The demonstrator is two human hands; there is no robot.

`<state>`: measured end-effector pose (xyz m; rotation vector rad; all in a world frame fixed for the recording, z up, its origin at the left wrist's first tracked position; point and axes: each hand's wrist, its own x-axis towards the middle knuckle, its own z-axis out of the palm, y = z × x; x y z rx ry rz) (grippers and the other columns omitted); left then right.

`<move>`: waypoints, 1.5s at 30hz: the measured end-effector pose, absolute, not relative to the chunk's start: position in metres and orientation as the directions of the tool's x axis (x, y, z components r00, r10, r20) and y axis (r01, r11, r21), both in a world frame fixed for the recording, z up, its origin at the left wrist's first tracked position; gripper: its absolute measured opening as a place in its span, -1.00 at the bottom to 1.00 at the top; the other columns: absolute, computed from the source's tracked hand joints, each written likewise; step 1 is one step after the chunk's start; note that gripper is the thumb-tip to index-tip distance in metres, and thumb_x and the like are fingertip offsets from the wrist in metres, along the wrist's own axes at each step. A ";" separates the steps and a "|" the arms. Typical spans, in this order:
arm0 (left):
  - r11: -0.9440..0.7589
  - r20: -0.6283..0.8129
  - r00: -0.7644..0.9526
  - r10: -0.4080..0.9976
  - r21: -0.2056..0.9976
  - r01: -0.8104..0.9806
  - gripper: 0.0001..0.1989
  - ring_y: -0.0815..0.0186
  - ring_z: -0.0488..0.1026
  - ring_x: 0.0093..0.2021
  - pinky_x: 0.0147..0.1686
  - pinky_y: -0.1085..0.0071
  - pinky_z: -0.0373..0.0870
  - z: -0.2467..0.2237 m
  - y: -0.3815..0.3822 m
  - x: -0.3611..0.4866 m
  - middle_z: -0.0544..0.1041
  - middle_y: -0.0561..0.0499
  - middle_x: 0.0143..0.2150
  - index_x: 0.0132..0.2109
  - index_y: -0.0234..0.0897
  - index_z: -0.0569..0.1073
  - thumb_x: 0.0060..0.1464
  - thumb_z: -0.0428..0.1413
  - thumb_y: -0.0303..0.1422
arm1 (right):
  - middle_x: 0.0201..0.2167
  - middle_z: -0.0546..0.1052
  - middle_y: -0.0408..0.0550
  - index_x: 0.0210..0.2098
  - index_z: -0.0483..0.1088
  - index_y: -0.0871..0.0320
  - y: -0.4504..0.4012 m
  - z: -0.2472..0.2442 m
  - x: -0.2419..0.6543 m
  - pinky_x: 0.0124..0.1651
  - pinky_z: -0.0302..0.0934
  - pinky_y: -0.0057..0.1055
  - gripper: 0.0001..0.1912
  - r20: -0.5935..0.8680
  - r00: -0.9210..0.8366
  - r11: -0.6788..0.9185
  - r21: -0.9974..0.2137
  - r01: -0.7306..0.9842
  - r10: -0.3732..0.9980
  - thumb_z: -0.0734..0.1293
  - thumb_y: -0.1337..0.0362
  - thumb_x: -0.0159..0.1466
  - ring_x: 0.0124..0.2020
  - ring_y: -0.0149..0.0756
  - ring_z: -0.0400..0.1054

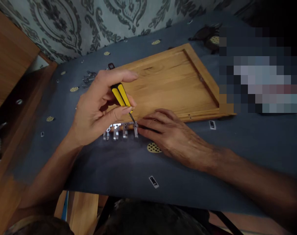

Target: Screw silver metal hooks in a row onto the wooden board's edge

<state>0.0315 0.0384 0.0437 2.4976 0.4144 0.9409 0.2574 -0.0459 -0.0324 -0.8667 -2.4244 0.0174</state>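
My left hand [99,111] grips a yellow and black screwdriver [121,94] by its handle, between thumb and fingers. The screwdriver slants down to the right, its tip at the right end of a metal hook rail [117,125]. Several silver hooks on the rail hang over the near edge of a framed wooden panel [158,85]. My right hand [174,137] rests at the panel's near edge, fingertips pressed beside the rail's right end. Whether those fingers pinch anything small is hidden.
Behind my left hand lies a pile of small metal parts [89,79], with a small dark red item [111,66] nearby. A dark object [206,36] sits at the back right. Patterned fabric [109,19] borders the dark blue cloth [109,173]; wooden furniture [13,49] stands left.
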 end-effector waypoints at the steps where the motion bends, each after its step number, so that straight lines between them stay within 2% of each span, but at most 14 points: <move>1: -0.861 0.570 0.705 0.422 0.495 0.116 -0.31 0.24 0.67 -0.11 -0.14 0.26 0.70 0.042 0.037 0.032 0.43 0.06 0.16 0.28 0.04 0.34 0.07 0.36 -0.48 | 0.05 0.61 0.14 0.05 0.49 0.29 -0.046 -0.032 0.258 0.17 0.25 0.03 -0.63 0.499 -0.636 0.791 -0.195 0.579 0.588 0.22 0.53 0.31 0.09 0.01 0.38; 4: -0.836 0.684 0.524 0.507 0.538 0.106 -0.46 0.31 0.66 -0.14 -0.14 0.35 0.71 0.037 0.034 0.034 0.44 0.06 0.17 0.20 -0.01 0.43 0.13 0.31 -0.50 | 0.07 0.60 0.13 0.06 0.49 0.27 -0.047 -0.031 0.258 0.19 0.24 0.04 -0.62 0.478 -0.639 0.787 -0.218 0.578 0.602 0.22 0.53 0.31 0.09 0.00 0.37; 6: -0.843 0.746 0.428 0.510 0.531 0.080 -0.52 0.37 0.65 -0.15 -0.14 0.44 0.71 0.037 0.034 0.032 0.42 0.10 0.18 0.16 -0.02 0.46 0.16 0.28 -0.53 | 0.07 0.60 0.12 0.06 0.49 0.25 -0.047 -0.030 0.259 0.20 0.24 0.05 -0.63 0.455 -0.646 0.782 -0.237 0.576 0.613 0.22 0.53 0.32 0.08 -0.01 0.37; 9: -0.902 0.780 0.486 0.394 0.429 0.045 -0.43 0.41 0.64 -0.14 -0.12 0.49 0.70 0.038 0.033 0.029 0.39 0.15 0.20 0.19 0.01 0.44 0.10 0.32 -0.55 | 0.07 0.60 0.12 0.06 0.49 0.25 -0.047 -0.030 0.259 0.20 0.24 0.06 -0.63 0.455 -0.646 0.783 -0.238 0.575 0.613 0.21 0.53 0.33 0.08 -0.01 0.37; 15: -0.859 0.714 0.487 0.503 0.472 0.196 -0.40 0.35 0.64 -0.11 -0.11 0.41 0.70 0.037 0.017 0.032 0.43 0.06 0.18 0.23 0.09 0.43 0.12 0.30 -0.54 | 0.06 0.60 0.12 0.06 0.49 0.27 -0.047 -0.030 0.259 0.19 0.26 0.05 -0.62 0.468 -0.644 0.785 -0.213 0.582 0.605 0.22 0.55 0.31 0.08 0.00 0.38; 19: -0.868 0.726 0.479 0.494 0.442 0.225 -0.39 0.31 0.64 -0.13 -0.14 0.35 0.70 0.035 0.015 0.031 0.43 0.06 0.18 0.21 0.12 0.45 0.09 0.33 -0.52 | 0.05 0.61 0.14 0.05 0.49 0.30 -0.048 -0.030 0.259 0.18 0.27 0.05 -0.62 0.473 -0.648 0.789 -0.202 0.580 0.597 0.23 0.56 0.30 0.07 0.01 0.39; 24: -0.841 0.737 0.405 0.540 0.452 0.298 -0.41 0.33 0.63 -0.18 -0.26 0.37 0.68 0.033 0.015 0.030 0.47 0.06 0.08 0.16 0.06 0.49 -0.01 0.43 -0.38 | 0.07 0.60 0.15 0.05 0.49 0.30 -0.047 -0.030 0.259 0.18 0.28 0.07 -0.61 0.470 -0.648 0.787 -0.198 0.585 0.600 0.19 0.57 0.31 0.07 0.01 0.40; 27: -0.804 0.722 0.357 0.592 0.498 0.325 -0.44 0.36 0.62 -0.21 -0.27 0.39 0.68 0.031 0.013 0.032 0.46 0.06 0.04 0.15 0.07 0.48 0.02 0.41 -0.38 | 0.07 0.60 0.14 0.06 0.49 0.29 -0.047 -0.030 0.259 0.17 0.30 0.07 -0.60 0.470 -0.646 0.785 -0.196 0.588 0.602 0.18 0.56 0.33 0.07 0.01 0.40; 31: -0.835 0.755 0.366 0.545 0.447 0.322 -0.41 0.41 0.62 -0.25 -0.32 0.46 0.65 0.029 0.012 0.034 0.45 0.10 -0.05 0.11 0.04 0.50 -0.06 0.46 -0.38 | 0.06 0.60 0.16 0.06 0.49 0.30 -0.047 -0.030 0.259 0.16 0.30 0.07 -0.60 0.481 -0.642 0.786 -0.195 0.586 0.597 0.17 0.57 0.33 0.06 0.01 0.40; 35: -0.797 0.720 0.363 0.591 0.453 0.399 -0.44 0.40 0.62 -0.23 -0.32 0.40 0.63 0.029 0.011 0.033 0.44 0.11 -0.04 0.11 0.08 0.47 0.00 0.43 -0.41 | 0.07 0.60 0.12 0.06 0.50 0.25 -0.047 -0.029 0.259 0.18 0.29 0.05 -0.58 0.454 -0.647 0.778 -0.206 0.593 0.613 0.17 0.57 0.32 0.07 -0.02 0.40; 40: -0.786 0.720 0.361 0.593 0.423 0.450 -0.53 0.35 0.62 -0.23 -0.36 0.32 0.63 0.031 0.008 0.031 0.44 0.11 -0.03 0.05 0.05 0.47 0.02 0.42 -0.30 | 0.07 0.59 0.15 0.06 0.49 0.27 -0.047 -0.030 0.259 0.18 0.28 0.05 -0.59 0.458 -0.647 0.780 -0.200 0.593 0.610 0.18 0.56 0.32 0.08 -0.01 0.39; 45: -0.748 0.695 0.347 0.630 0.422 0.512 -0.55 0.28 0.62 -0.23 -0.38 0.22 0.60 0.032 0.005 0.031 0.45 0.07 -0.05 0.05 0.09 0.46 0.04 0.40 -0.26 | 0.08 0.59 0.12 0.07 0.50 0.21 -0.047 -0.029 0.259 0.19 0.28 0.06 -0.55 0.436 -0.649 0.771 -0.206 0.602 0.623 0.19 0.58 0.29 0.09 -0.02 0.38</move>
